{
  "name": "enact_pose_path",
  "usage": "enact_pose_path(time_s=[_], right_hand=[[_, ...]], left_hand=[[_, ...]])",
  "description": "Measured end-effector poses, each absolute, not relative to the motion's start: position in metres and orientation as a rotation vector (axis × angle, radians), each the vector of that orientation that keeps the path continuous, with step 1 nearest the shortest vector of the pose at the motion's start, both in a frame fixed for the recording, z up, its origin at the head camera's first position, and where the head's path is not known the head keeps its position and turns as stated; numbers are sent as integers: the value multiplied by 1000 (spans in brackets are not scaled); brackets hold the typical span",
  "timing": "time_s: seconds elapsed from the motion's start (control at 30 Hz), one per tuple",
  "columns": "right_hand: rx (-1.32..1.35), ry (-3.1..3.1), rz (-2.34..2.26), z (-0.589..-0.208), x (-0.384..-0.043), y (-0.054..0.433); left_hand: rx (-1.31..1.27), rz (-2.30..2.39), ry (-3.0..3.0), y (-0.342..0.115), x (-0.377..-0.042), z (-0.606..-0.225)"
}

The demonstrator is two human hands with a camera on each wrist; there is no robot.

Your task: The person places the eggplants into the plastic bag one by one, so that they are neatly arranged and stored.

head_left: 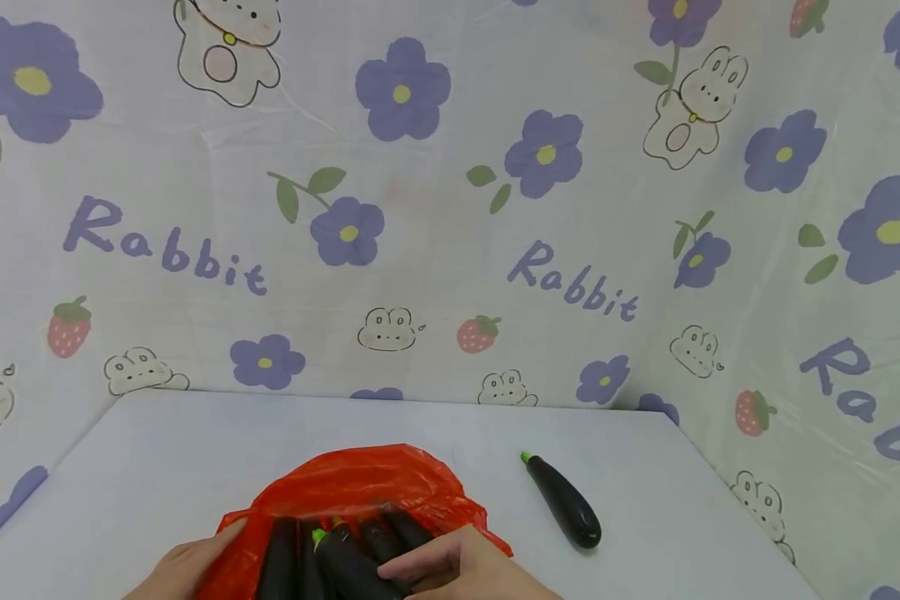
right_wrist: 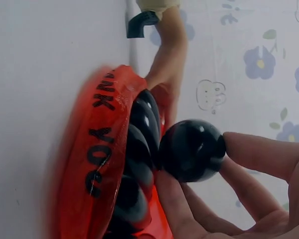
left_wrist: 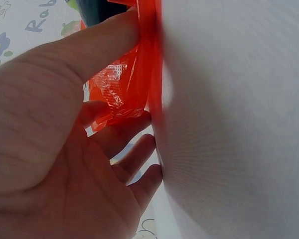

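A red plastic bag (head_left: 360, 471) lies on the table with its mouth spread, several dark eggplants (head_left: 276, 558) inside. My left hand (head_left: 187, 562) holds the bag's left edge; in the left wrist view its thumb (left_wrist: 102, 42) lies over the red plastic (left_wrist: 117, 89), while the other fingers reach down to the table. Between thumb and fingers, my right hand (head_left: 457, 567) grips an eggplant (head_left: 348, 567) with a green stem end, over the others in the bag. The right wrist view shows the round end of this eggplant (right_wrist: 192, 149) pinched in the fingertips.
A single eggplant (head_left: 562, 500) lies on the white table (head_left: 645, 467) to the right of the bag, its green stem pointing away. Behind the table hangs a white cloth (head_left: 420, 283) printed with flowers and rabbits, which continues along the right side.
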State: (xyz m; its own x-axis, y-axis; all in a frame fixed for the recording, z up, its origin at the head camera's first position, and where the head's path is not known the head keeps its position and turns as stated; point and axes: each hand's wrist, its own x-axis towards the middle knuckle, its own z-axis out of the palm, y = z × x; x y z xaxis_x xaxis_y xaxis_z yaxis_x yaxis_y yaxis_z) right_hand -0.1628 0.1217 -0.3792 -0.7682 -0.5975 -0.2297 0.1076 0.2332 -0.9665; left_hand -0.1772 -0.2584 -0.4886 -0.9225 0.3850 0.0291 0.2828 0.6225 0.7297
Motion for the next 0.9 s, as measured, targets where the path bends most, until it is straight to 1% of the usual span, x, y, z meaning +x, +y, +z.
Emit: enact_pose_path(time_s=[0.2, 0.43, 0.73, 0.9], right_hand=[[-392, 2033, -1583, -383, -165, 106], [-291, 2097, -1616, -384, -168, 83], [-247, 2117, -1642, -388, -167, 71], [-258, 2101, -1653, -389, -167, 70]], left_hand=[[651, 1239, 2695, -260, -178, -489], [762, 1154, 2778, -264, -182, -495], [895, 1152, 2836, -264, -183, -497], [691, 1228, 2722, -260, -179, -491]])
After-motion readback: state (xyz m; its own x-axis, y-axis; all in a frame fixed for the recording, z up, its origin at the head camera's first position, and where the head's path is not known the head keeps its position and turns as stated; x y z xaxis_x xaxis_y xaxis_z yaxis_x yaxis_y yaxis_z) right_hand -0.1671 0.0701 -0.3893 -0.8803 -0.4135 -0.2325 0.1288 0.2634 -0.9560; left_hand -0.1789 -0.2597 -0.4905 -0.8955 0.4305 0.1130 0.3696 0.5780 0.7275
